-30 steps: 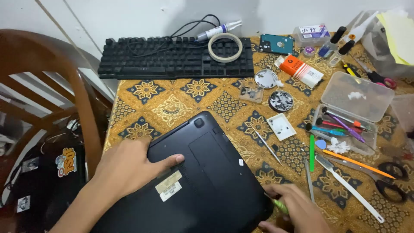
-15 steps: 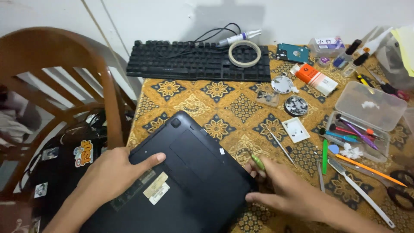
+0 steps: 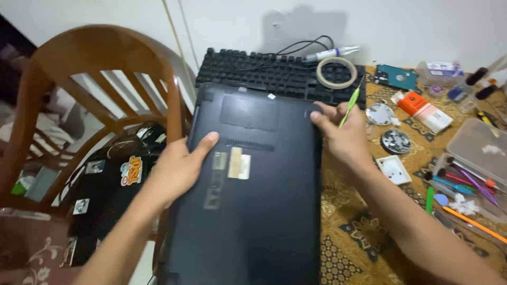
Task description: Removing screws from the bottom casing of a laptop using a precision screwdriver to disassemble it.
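While a brown wooden chair (image 3: pixel 95 68) stands at the far left, we see the left hand (image 3: pixel 177 166) lying open and flat on the dark laptop (image 3: pixel 253 184), which lies upside down on the patterned table (image 3: pixel 348 232). The right hand (image 3: pixel 343 132) grips the laptop's right edge and pinches a thin green tool (image 3: pixel 349 104).

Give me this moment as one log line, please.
left hand: flat on upturned laptop | right hand: gripping laptop edge, holding green tool | keyboard behind
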